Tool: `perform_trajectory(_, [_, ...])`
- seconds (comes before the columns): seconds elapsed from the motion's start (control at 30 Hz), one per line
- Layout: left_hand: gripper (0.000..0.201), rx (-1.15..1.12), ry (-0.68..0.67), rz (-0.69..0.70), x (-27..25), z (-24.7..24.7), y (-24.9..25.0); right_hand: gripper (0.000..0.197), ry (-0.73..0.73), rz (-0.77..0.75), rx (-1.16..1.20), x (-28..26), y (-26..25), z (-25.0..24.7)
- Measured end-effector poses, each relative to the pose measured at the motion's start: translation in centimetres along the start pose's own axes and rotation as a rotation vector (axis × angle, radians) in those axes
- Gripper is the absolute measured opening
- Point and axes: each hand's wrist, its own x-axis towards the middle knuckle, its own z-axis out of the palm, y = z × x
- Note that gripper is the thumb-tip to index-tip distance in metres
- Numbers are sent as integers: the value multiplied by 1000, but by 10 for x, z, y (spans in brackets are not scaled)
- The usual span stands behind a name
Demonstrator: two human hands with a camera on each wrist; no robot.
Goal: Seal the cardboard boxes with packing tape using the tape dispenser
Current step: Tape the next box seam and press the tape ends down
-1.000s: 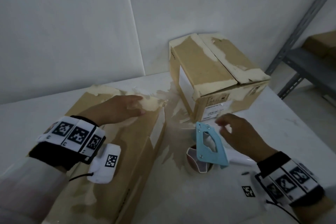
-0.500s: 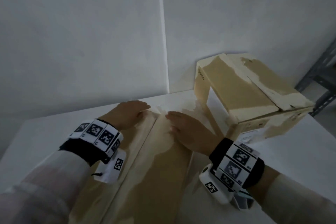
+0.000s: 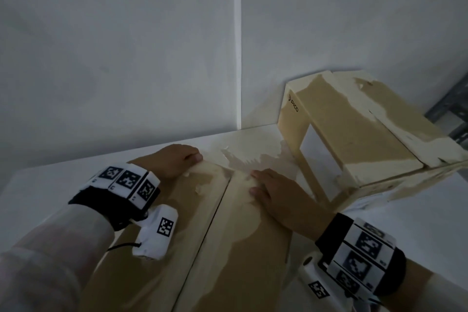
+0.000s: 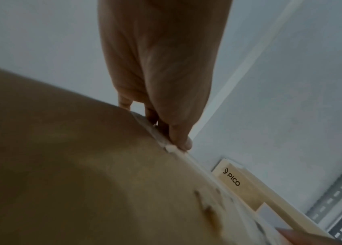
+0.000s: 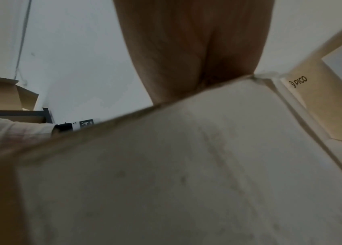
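While our left hand [image 3: 174, 159] curls its fingers [image 4: 181, 140] over the far edge of the near box [image 3: 157, 261], our right hand [image 3: 276, 195] lies flat with straight fingers on the right flap beside the centre seam. Just right of that hand sits the second box [image 3: 354, 134] on the table [image 3: 417, 210], its top flaps shut. Both wrist views are blurred, our right fingertips are hidden behind the flap edge, and we cannot see the dispenser.
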Motion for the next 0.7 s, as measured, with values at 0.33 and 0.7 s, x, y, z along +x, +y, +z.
perform_trajectory(0.33, [41, 151, 193, -106, -3, 0, -19, 45, 278, 16, -204, -10, 7, -3])
perform_trajectory(0.7, [37, 5, 216, -141, -15, -6, -13, 66, 198, 317, -310, -29, 20, -10])
